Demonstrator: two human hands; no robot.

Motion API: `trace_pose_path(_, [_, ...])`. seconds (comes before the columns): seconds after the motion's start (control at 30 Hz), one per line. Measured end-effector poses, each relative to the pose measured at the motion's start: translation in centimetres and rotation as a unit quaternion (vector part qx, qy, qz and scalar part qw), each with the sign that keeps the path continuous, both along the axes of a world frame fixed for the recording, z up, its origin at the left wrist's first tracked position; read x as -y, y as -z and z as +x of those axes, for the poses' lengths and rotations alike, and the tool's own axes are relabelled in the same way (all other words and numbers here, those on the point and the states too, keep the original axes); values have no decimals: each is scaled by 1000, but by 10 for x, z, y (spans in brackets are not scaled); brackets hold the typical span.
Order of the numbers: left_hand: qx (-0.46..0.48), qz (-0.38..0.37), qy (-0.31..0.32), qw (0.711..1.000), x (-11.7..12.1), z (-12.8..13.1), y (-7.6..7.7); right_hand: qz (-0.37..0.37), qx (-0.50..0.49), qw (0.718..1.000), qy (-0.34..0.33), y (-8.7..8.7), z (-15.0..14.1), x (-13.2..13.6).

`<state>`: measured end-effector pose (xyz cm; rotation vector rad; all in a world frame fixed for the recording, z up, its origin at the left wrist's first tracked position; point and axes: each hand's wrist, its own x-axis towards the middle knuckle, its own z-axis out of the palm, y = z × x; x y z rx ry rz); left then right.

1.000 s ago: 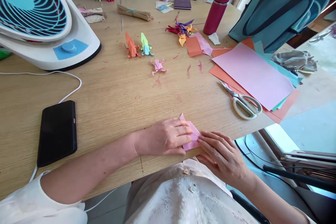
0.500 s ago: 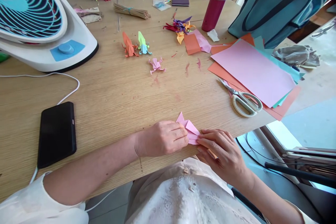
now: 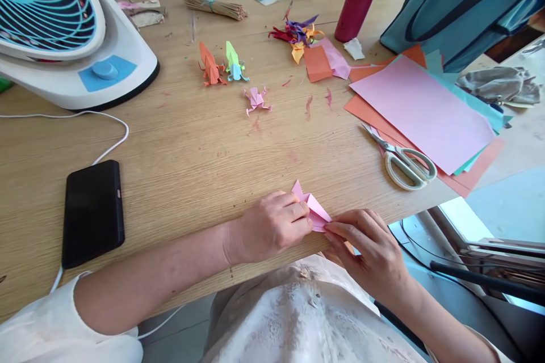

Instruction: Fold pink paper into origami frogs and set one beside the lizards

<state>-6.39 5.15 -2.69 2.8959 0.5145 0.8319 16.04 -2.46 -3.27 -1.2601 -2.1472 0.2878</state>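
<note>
A partly folded piece of pink origami paper (image 3: 315,212) lies at the table's front edge, with one pointed tip facing away from me and a raised flap along its right side. My left hand (image 3: 279,224) is closed over its left part, fingers pressed on the folds and hiding that side. Thumb and index finger of my right hand (image 3: 368,247) pinch the paper's right corner. Farther back stand a small pink origami frog (image 3: 256,100), an orange origami figure (image 3: 210,65) and a green-and-blue one (image 3: 234,62).
White-handled scissors (image 3: 409,167) lie right of my hands, beside stacked coloured paper (image 3: 426,108). A phone (image 3: 92,212) and a fan (image 3: 114,71) are on the left. At the back are a magenta bottle (image 3: 360,3), a teal bag (image 3: 430,17) and a bundle of sticks (image 3: 215,5).
The paper's right flap stands up more, opening a fold beneath it. My right fingers have drawn into a tighter pinch at the corner. The view has shifted slightly.
</note>
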Motion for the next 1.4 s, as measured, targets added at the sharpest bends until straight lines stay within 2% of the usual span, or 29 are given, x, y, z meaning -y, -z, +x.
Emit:
trace_pose_path(0.2, [-28,-102,-58,993,7,3,-9,-18,2,1000,19,-2,1,-4])
trace_pose_path(0.53, [-45,-168,-85,981,8,6,-14,-91,13,995,24,-10,0,-13])
trace_pose_path(0.93, [-30,-152,-91,984,6,9,-13,-108,42,993,34,-10,-3,-16])
trace_pose_path(1.13, [-52,-105,-92,989,5,8,-12,-116,52,992,29,-10,-3,-18])
trace_pose_path(1.27, [-34,-86,-91,991,3,7,-7,-122,53,991,25,-10,-2,-17])
trace_pose_path(1.4, [-23,-37,-58,997,-1,5,-1,-123,51,991,22,-11,-2,-17])
